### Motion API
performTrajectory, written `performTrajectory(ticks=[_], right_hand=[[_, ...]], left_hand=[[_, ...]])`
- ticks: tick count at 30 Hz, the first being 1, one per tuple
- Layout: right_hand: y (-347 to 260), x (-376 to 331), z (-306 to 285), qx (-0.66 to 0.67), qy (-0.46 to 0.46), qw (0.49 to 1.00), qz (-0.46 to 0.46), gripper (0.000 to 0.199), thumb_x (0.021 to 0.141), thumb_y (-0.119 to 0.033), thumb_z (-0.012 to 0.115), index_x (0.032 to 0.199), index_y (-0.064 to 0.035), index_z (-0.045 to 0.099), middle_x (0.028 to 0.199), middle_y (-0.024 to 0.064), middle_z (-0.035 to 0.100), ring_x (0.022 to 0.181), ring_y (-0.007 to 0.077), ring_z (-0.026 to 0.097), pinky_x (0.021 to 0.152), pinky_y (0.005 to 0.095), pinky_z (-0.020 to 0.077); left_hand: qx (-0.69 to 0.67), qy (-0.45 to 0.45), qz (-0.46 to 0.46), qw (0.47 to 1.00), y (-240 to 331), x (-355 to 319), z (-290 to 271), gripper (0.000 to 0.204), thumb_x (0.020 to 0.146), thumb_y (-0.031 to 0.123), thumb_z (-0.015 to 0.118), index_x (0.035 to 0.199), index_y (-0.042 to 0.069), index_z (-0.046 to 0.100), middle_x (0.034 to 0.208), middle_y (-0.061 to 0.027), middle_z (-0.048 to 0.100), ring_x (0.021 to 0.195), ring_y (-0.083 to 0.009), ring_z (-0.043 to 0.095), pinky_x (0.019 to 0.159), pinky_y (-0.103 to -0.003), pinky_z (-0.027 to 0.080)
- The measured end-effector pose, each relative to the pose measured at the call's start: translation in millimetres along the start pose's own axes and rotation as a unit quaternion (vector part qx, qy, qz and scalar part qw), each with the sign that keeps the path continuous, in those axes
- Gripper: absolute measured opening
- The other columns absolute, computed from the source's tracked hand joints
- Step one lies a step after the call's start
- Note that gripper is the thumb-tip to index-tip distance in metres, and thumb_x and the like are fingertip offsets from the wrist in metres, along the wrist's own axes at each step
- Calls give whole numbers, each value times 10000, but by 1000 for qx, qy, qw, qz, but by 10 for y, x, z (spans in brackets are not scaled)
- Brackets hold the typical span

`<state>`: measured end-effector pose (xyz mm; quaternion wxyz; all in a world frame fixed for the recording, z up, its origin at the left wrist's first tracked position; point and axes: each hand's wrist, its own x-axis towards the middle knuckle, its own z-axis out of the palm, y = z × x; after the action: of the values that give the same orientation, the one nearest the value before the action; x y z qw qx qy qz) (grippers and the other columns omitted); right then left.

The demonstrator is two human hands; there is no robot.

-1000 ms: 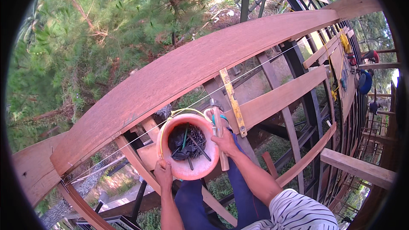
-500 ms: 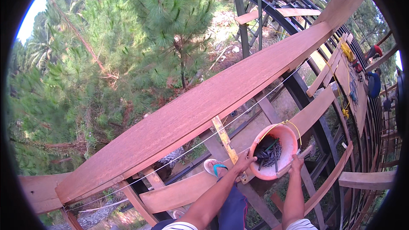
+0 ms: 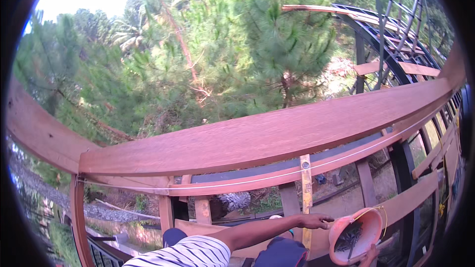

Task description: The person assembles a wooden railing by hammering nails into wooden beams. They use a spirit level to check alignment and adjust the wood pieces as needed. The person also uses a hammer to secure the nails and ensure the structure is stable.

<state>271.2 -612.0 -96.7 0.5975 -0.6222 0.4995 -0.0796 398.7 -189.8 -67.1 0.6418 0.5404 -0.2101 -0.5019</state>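
The left hand (image 3: 316,221) rested beside a yellow level (image 3: 306,193), fingers loosely curled on nothing, while the right hand (image 3: 370,256) gripped the pink bucket (image 3: 357,237) of dark nails, low right.

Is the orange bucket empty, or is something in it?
Not empty: the orange bucket shows dark slender pieces inside; what they are cannot be told.

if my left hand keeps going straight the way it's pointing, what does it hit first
Probably the rim of the orange bucket: the left hand points right, fingertips just short of it. Depth is unclear, so it could pass behind.
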Motion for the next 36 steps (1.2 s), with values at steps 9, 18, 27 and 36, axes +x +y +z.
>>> performTrajectory(ticks=[9,18,27,36], right_hand=[[-118,-1460,1872,-191,-175,950,-175,616,888,-148,657,1398,95,412,1166,203,520,930,283,584,804,425,495],[-121,-2429,2011,-208,-209,924,-243,545,924,-178,650,1361,71,443,1012,130,493,776,205,542,656,349,467],[-550,-3375,1669,-143,-255,906,-305,476,960,-207,643,1325,48,475,857,57,466,621,126,500,508,272,440],[-1097,-5546,2176,-43,-701,712,-3,468,956,-197,655,1335,16,481,797,27,468,523,45,432,443,222,401]], left_hand=[[13,293,112,949,495,-3977,-656,507,1030,334,604,1403,-2,531,1355,-97,592,1219,-182,603,1001,-354,513],[-145,381,548,731,531,-5992,-126,594,1029,357,511,1506,18,409,1548,-189,456,1433,-317,454,1203,-498,360],[-262,255,758,541,1170,-6198,-710,571,1035,538,456,1351,65,509,1333,-171,590,1318,-313,537,1164,-497,401],[-473,564,501,455,1045,-5644,756,278,1078,229,383,1162,47,577,1069,-126,640,975,-209,631,845,-362,509]])
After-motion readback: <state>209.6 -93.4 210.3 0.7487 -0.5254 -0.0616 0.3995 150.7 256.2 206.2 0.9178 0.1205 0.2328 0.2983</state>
